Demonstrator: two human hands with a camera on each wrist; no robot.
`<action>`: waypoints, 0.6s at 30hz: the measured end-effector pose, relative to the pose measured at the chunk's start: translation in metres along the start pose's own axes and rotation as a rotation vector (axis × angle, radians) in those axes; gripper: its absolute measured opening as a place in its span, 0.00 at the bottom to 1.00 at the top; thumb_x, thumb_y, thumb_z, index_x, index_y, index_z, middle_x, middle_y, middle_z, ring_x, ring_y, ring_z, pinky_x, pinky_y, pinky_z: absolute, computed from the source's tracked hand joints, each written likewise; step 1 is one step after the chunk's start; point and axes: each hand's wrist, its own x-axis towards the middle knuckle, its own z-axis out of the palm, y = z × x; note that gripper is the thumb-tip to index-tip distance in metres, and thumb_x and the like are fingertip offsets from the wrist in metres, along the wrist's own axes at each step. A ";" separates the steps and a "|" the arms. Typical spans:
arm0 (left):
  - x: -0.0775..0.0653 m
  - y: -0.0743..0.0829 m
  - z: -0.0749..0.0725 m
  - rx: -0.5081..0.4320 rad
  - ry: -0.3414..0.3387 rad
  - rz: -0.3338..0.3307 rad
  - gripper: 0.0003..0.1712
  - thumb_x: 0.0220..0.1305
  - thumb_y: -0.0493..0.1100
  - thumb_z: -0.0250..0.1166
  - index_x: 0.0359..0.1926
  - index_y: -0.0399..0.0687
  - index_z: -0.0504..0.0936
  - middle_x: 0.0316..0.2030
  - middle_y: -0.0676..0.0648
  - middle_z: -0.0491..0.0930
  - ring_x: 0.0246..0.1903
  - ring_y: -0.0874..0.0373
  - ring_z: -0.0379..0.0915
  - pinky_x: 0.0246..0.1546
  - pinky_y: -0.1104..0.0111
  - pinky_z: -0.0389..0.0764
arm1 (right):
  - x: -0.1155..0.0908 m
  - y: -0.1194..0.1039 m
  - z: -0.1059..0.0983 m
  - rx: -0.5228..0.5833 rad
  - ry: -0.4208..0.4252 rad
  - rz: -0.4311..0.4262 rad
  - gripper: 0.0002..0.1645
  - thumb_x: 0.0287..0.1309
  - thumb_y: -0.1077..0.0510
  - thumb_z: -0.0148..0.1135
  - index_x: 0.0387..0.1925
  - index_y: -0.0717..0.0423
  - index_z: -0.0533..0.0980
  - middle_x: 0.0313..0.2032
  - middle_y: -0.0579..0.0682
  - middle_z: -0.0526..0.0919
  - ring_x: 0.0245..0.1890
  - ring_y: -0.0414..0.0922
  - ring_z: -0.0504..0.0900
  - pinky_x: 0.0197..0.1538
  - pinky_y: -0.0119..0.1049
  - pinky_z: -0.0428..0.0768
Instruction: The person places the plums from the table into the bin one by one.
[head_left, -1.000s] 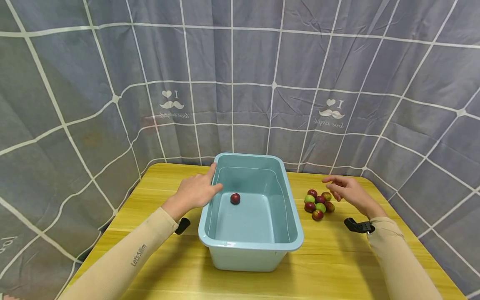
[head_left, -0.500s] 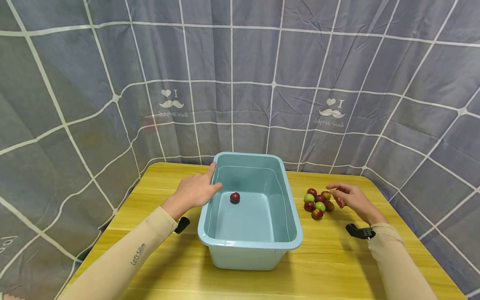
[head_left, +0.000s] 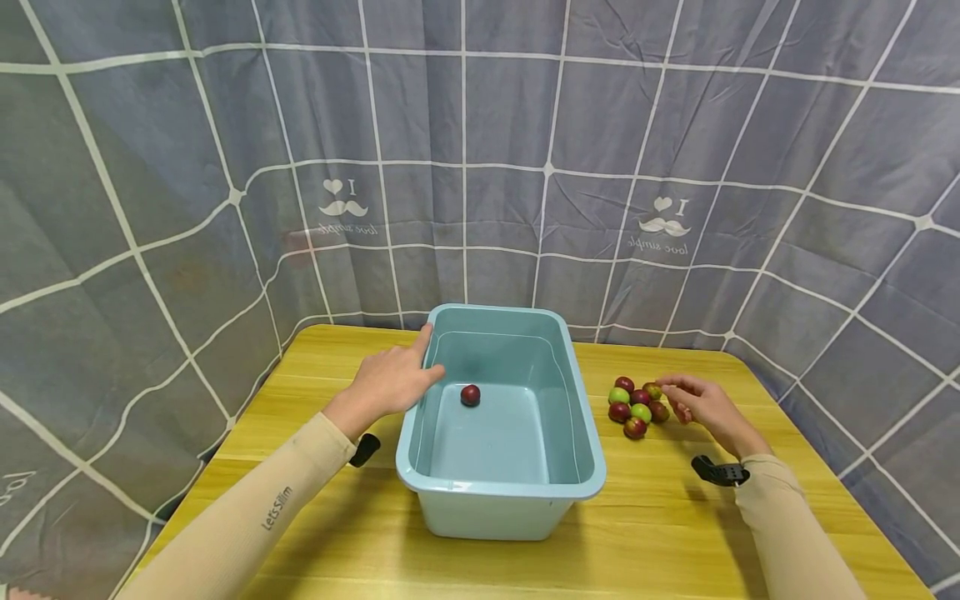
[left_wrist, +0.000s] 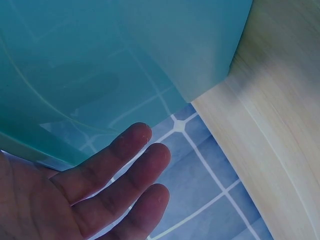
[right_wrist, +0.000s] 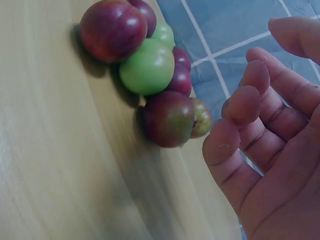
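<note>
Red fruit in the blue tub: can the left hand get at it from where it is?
Probably yes: the left hand is at the tub, which is open on top, and nothing covers the red fruit, though the hand must reach down inside.

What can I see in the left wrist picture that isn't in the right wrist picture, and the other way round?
Only the left wrist view shows the left hand, with three of its fingers in sight, and a wall of the blue tub.

Only the right wrist view shows the right hand and the cluster of round red and green fruits near its fingertips.

Both show the wooden table and the cloth with white lines.
</note>
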 end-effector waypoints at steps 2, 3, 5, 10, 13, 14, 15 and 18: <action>0.000 0.000 0.000 0.000 0.002 0.002 0.48 0.69 0.62 0.47 0.81 0.49 0.43 0.32 0.47 0.82 0.32 0.52 0.77 0.24 0.61 0.70 | -0.001 0.003 -0.001 0.000 -0.001 0.005 0.34 0.74 0.43 0.53 0.67 0.64 0.68 0.28 0.55 0.75 0.27 0.47 0.73 0.34 0.42 0.74; 0.000 0.000 0.000 0.000 0.003 0.003 0.48 0.69 0.62 0.47 0.81 0.49 0.43 0.33 0.47 0.82 0.32 0.52 0.77 0.24 0.61 0.70 | -0.001 0.005 -0.001 0.005 -0.001 0.008 0.33 0.74 0.43 0.53 0.67 0.64 0.69 0.28 0.54 0.75 0.27 0.47 0.73 0.34 0.42 0.74; 0.000 0.000 0.000 0.001 0.003 0.002 0.48 0.69 0.62 0.47 0.81 0.49 0.44 0.34 0.46 0.82 0.32 0.52 0.77 0.24 0.61 0.70 | -0.001 0.008 0.000 0.014 0.001 0.015 0.34 0.74 0.43 0.53 0.66 0.65 0.69 0.28 0.52 0.75 0.27 0.46 0.73 0.34 0.41 0.75; 0.000 -0.001 0.000 0.003 0.003 -0.002 0.48 0.69 0.63 0.47 0.81 0.49 0.43 0.33 0.46 0.82 0.32 0.51 0.77 0.24 0.61 0.70 | -0.001 0.015 0.002 0.040 0.023 0.036 0.35 0.73 0.43 0.54 0.66 0.67 0.69 0.28 0.49 0.75 0.28 0.42 0.74 0.33 0.39 0.76; 0.000 -0.001 0.000 0.005 -0.001 -0.006 0.48 0.69 0.62 0.47 0.81 0.49 0.43 0.30 0.47 0.81 0.32 0.51 0.77 0.24 0.60 0.71 | -0.002 0.020 0.003 0.052 0.038 0.052 0.35 0.73 0.43 0.55 0.65 0.66 0.69 0.27 0.47 0.75 0.28 0.41 0.74 0.32 0.38 0.77; -0.001 -0.001 0.001 0.005 -0.003 -0.008 0.48 0.69 0.63 0.47 0.81 0.50 0.43 0.30 0.47 0.80 0.32 0.51 0.77 0.24 0.60 0.71 | -0.002 0.022 0.003 0.055 0.040 0.056 0.35 0.73 0.43 0.55 0.65 0.66 0.69 0.27 0.47 0.75 0.28 0.41 0.74 0.32 0.38 0.77; -0.001 -0.001 0.001 0.005 -0.006 -0.008 0.48 0.69 0.63 0.47 0.81 0.50 0.43 0.29 0.48 0.80 0.31 0.52 0.77 0.24 0.61 0.71 | -0.002 0.023 0.004 0.062 0.043 0.061 0.35 0.72 0.43 0.55 0.66 0.66 0.68 0.27 0.47 0.75 0.28 0.40 0.74 0.32 0.37 0.77; -0.001 -0.001 0.001 0.004 -0.011 -0.009 0.48 0.70 0.63 0.47 0.82 0.50 0.42 0.29 0.47 0.80 0.31 0.52 0.77 0.24 0.61 0.71 | -0.002 0.028 0.004 0.079 0.048 0.070 0.35 0.72 0.43 0.55 0.66 0.66 0.68 0.27 0.45 0.74 0.28 0.40 0.74 0.32 0.36 0.77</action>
